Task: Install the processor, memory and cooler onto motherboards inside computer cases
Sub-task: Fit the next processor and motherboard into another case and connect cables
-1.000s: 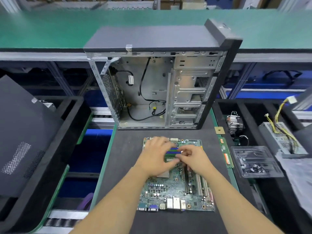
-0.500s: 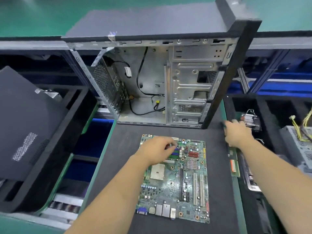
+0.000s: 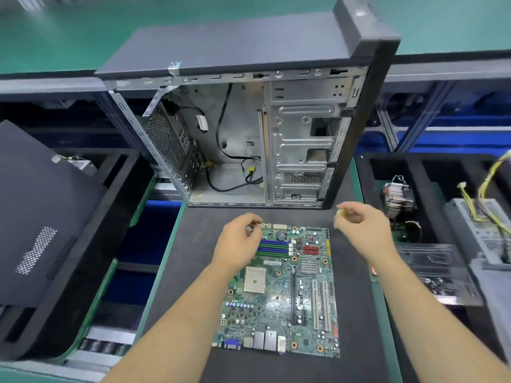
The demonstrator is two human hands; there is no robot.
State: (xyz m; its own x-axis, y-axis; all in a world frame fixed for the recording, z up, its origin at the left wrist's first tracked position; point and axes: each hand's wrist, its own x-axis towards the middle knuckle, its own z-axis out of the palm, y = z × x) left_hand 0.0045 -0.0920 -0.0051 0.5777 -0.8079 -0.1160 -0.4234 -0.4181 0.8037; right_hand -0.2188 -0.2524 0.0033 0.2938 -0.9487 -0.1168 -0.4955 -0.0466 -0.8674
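A green motherboard (image 3: pixel 279 294) lies flat on the black mat in front of an open, upright computer case (image 3: pixel 249 139). Its processor socket (image 3: pixel 254 279) is bare, and the blue and green memory slots (image 3: pixel 273 248) lie beyond it. My left hand (image 3: pixel 237 244) rests on the board's far left corner with bent fingers. My right hand (image 3: pixel 362 230) hovers over the board's far right corner and pinches a small gold-coloured processor (image 3: pixel 340 214). A finned cooler (image 3: pixel 398 197) sits in the black tray to the right.
A dark case side panel (image 3: pixel 41 217) leans in the black tray at the left. On the right are a clear plastic tray (image 3: pixel 431 261) and a grey power supply (image 3: pixel 475 225) with yellow wires. Loose black cables hang inside the case. The green bench runs behind.
My right hand left the memory slots, reached to the mat's right edge, and came back over the board pinching the processor. My left hand slid toward the board's far left corner.
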